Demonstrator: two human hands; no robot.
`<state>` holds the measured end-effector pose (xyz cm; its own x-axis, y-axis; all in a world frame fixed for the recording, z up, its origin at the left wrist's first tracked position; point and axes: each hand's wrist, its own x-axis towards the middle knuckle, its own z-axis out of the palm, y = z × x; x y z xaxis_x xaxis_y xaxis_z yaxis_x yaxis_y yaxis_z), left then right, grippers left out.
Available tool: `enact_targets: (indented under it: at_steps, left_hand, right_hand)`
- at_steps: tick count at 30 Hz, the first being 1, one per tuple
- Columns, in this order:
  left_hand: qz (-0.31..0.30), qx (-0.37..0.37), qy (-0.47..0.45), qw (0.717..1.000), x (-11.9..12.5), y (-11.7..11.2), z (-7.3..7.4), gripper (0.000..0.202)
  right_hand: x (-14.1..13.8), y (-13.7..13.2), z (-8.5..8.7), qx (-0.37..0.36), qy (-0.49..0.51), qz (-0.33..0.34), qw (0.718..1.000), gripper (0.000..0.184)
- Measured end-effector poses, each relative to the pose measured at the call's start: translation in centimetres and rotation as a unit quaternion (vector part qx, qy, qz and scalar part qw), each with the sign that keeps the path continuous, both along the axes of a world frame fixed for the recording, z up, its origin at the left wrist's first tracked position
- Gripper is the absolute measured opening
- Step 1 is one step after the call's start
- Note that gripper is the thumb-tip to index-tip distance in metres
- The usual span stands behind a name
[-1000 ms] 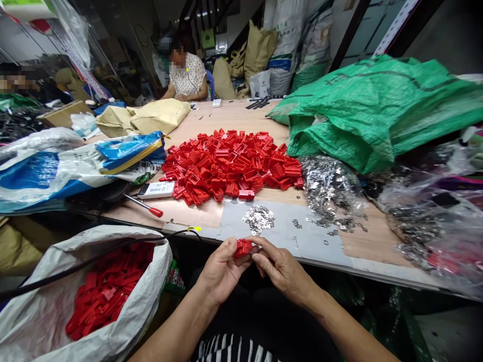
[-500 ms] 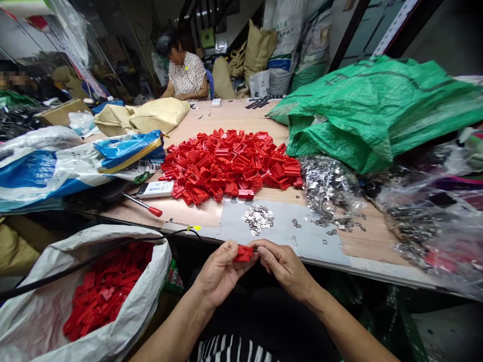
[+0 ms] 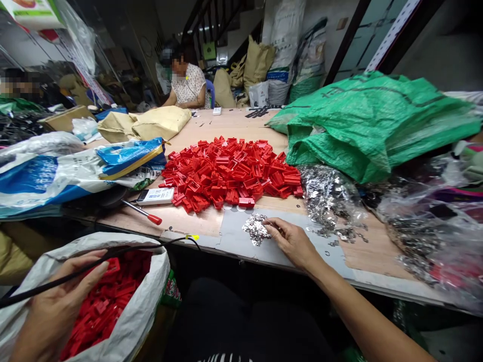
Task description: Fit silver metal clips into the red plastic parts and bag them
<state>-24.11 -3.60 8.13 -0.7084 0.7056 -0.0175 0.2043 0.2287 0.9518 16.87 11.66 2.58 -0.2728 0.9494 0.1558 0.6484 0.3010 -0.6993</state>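
Note:
My left hand (image 3: 62, 301) hovers over an open white sack (image 3: 145, 296) on my left, fingers stretched out. A red plastic piece (image 3: 113, 264) lies just off its fingertips, on top of the red pieces (image 3: 109, 306) filling the sack. My right hand (image 3: 292, 242) reaches forward on the table (image 3: 211, 125), its fingertips at the edge of a small heap of shiny metal clips (image 3: 255, 229) on a grey sheet (image 3: 234, 236). Beyond that heap spreads a large pile of red plastic pieces (image 3: 234, 173).
A black cable (image 3: 75, 273) crosses the sack's mouth. A red-handled screwdriver (image 3: 145, 215) and a white device (image 3: 155, 196) lie left of the red pile. A clear bag of metal parts (image 3: 328, 196) and a green sack (image 3: 370, 120) sit on the right. Another person (image 3: 185, 83) sits at the far end.
Both hands held one red piece together in front of me. Now the left hand has swung down-left over the sack, and the right has reached forward to the metal clips.

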Motion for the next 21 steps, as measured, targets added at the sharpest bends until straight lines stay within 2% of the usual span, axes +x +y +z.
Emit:
enact_targets:
  at_steps: [2,4,9,11,16,21]
  left_hand:
    - [0.006,0.011,0.011,1.000,0.3,0.1,-0.4,0.036]
    - [-0.018,0.024,0.002,1.000,1.5,0.3,-0.8,0.037]
    - [-0.134,0.062,-0.029,0.989,5.0,0.6,-1.3,0.031]
    - [-0.179,0.059,-0.035,0.981,6.5,0.4,-1.3,0.025]
    - [-0.248,0.061,-0.091,0.963,10.8,0.1,-1.2,0.016]
    - [-0.336,0.037,-0.167,0.926,14.2,1.2,-1.9,0.017]
  right_hand:
    - [-0.2,1.5,-0.1,0.040,-0.039,-0.009,0.998,0.023]
    - [-0.7,2.9,-0.2,0.068,-0.098,-0.012,0.993,0.024]
    - [-2.8,5.4,-0.4,0.097,-0.215,-0.036,0.971,0.031]
    - [-3.6,6.0,-0.7,0.097,-0.228,-0.042,0.968,0.030]
    - [-4.4,7.2,-1.3,0.096,-0.230,-0.061,0.967,0.022]
    - [-3.8,6.9,-0.5,0.086,-0.174,-0.072,0.978,0.020]
